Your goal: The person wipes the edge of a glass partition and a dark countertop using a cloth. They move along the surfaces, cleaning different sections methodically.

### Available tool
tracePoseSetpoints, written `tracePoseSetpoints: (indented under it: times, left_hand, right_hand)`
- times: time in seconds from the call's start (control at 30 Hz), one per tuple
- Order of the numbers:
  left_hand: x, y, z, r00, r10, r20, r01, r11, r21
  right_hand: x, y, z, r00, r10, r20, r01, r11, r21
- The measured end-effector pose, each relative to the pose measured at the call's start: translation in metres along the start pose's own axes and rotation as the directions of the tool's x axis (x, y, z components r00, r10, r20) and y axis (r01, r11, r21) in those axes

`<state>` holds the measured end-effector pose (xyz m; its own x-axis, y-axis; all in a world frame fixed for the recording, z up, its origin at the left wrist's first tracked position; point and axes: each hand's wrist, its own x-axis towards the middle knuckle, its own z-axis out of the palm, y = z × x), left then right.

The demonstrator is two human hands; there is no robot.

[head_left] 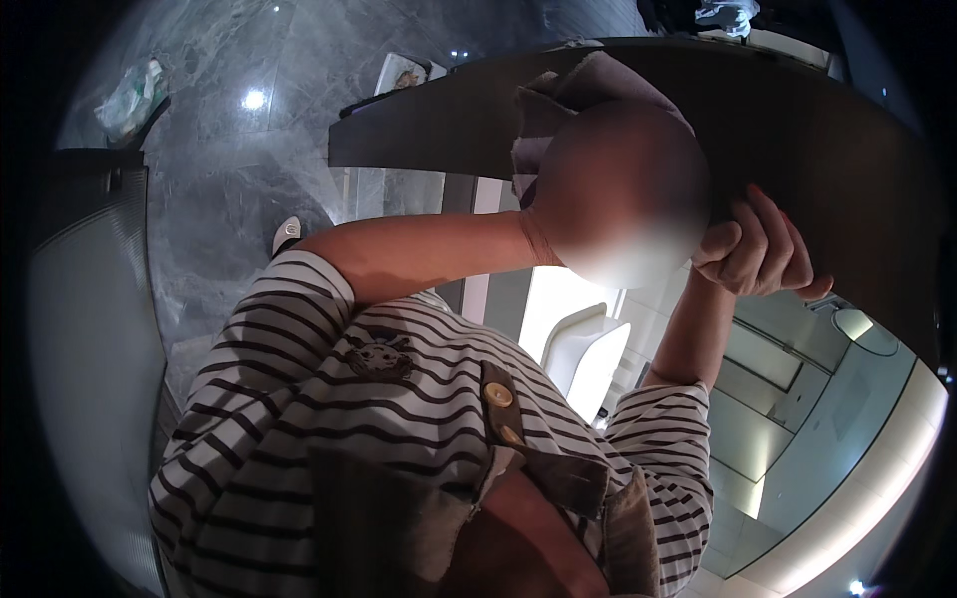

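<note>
My left forearm crosses from the left, and my left hand point(598, 189) lies under a round blurred patch that hides its fingers. A bunched purple-grey cloth point(558, 130) sticks out above and beside this hand, in front of a long dark panel point(827, 149). At the panel's near edge on the right, my right hand point(763, 247) has curled fingers laid over the edge, with the thumb bent beside them. Red shows at some fingertips.
Grey marbled floor point(229, 60) spreads at the far left, with a crumpled plastic bag point(133, 100) and a whitish tray point(404, 75). A ribbed grey panel point(95, 329) stands at left. Below my hands are a white fixture point(588, 344) and a lit glass-edged area point(797, 409).
</note>
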<state>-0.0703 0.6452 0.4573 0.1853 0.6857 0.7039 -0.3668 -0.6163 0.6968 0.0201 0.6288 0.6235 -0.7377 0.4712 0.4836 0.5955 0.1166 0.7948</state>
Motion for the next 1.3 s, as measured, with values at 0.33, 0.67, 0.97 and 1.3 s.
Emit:
tracePoseSetpoints:
  times: [0.33,0.67,0.97,1.3]
  left_hand:
    - [-0.02,-0.04,-0.016,0.972,-0.232,-0.029,0.234,0.971,0.048]
    - [-0.066,-0.082,-0.035,0.92,-0.375,-0.117,0.382,0.923,0.04]
    - [-0.065,-0.031,-0.038,0.975,-0.221,0.034,0.222,0.975,-0.03]
    - [-0.075,-0.076,-0.022,0.883,-0.43,-0.186,0.442,0.896,0.026]
  right_hand:
    - [-0.016,-0.048,0.003,0.981,0.017,0.194,-0.011,0.999,-0.03]
    - [-0.004,-0.083,0.01,0.984,0.114,0.14,-0.107,0.993,-0.052]
    - [0.003,-0.097,0.001,0.983,0.118,0.143,-0.103,0.989,-0.103]
    - [-0.001,-0.079,-0.005,0.984,0.1,0.149,-0.086,0.991,-0.1]
